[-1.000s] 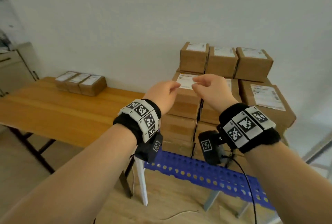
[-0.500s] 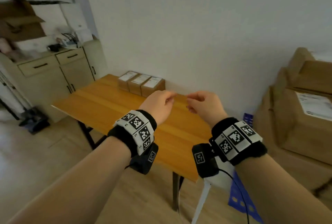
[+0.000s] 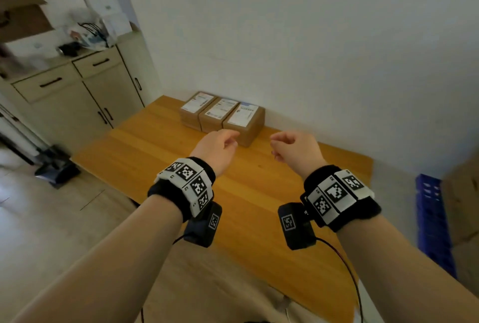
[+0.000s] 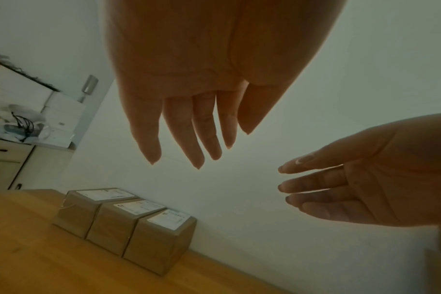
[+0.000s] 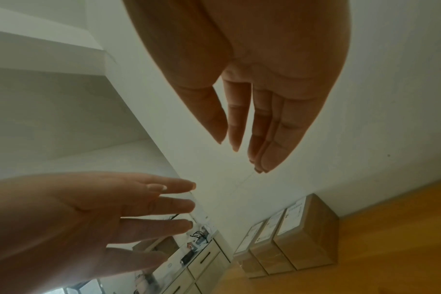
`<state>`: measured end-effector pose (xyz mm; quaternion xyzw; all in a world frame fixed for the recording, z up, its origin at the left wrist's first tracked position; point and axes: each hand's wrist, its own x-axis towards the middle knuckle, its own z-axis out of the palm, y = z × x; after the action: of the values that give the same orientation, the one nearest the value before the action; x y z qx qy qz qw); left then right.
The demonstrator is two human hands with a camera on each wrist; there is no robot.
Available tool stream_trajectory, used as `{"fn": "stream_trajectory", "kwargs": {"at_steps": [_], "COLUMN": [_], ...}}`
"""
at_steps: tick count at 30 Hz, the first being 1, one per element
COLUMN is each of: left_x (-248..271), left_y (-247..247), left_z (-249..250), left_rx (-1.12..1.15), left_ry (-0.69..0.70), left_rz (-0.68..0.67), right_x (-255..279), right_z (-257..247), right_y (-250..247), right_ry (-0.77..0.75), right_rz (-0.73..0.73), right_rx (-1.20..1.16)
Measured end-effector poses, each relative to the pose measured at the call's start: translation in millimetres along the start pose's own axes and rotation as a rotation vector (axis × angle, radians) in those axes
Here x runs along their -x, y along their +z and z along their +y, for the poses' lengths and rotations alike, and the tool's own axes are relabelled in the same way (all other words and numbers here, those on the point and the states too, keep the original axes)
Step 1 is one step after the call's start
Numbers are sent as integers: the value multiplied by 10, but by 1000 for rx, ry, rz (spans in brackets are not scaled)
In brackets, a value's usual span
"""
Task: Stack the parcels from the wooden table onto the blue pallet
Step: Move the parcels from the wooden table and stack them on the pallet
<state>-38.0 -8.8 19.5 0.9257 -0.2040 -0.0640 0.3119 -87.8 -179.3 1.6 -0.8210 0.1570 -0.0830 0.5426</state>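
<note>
Three parcels [image 3: 223,115] in touching row at far edge of wooden counter [image 3: 160,157], against white wall, labels up; row runs along wall, each long axis pointing away from it. Cream cabinet [image 3: 77,100] left of counter; blue pallet [image 3: 432,221] right, beside blurred cardboard. Left hand [image 3: 216,148] and right hand [image 3: 294,150] above counter near rightmost parcel, apart, fingers loose and extended, holding nothing. Bare counter between hands and near edge.
</note>
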Motion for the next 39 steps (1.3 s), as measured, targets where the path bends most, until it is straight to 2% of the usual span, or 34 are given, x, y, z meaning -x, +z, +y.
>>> {"fn": "stream_trajectory", "kwargs": {"at_steps": [5,8,12,16,19,23,27,32,36,39], "left_x": [-650,-1048,-1661,-2204,-2527,-2780,-2891,-2915,-2798,-2670], "left_y": [-42,10,132,158,178,254,325,459,516,595], "left_z": [-287,-522,-930,-1341,-1582,-1744,-1773,-1766,-1633,-1544], "left_rx": [-5,9,19,-2,-24,-22,-9,27,66,83], "left_ry": [-15,-38,-33,-15,-12,2,62,116,61,-80], "left_rz": [-19,-84,-171,-299,-350,-393,-408,-426,-402,-484], "right_x": [-645,-1003,-1498,-1965,-2295,-2593,-2709,-2547,-2301,-2106], "right_z": [40,137,280,349,462,618,725,798,800,823], "right_y": [239,484,847,1189,1394,1674,1816,1795,1727,1667], "right_ry": [11,49,142,299,401,445,521,489,502,509], "right_rz": [-2,-4,53,93,112,106,97,129,127,133], "right_rx": [38,102,177,235,260,259,312,298,274,255]}}
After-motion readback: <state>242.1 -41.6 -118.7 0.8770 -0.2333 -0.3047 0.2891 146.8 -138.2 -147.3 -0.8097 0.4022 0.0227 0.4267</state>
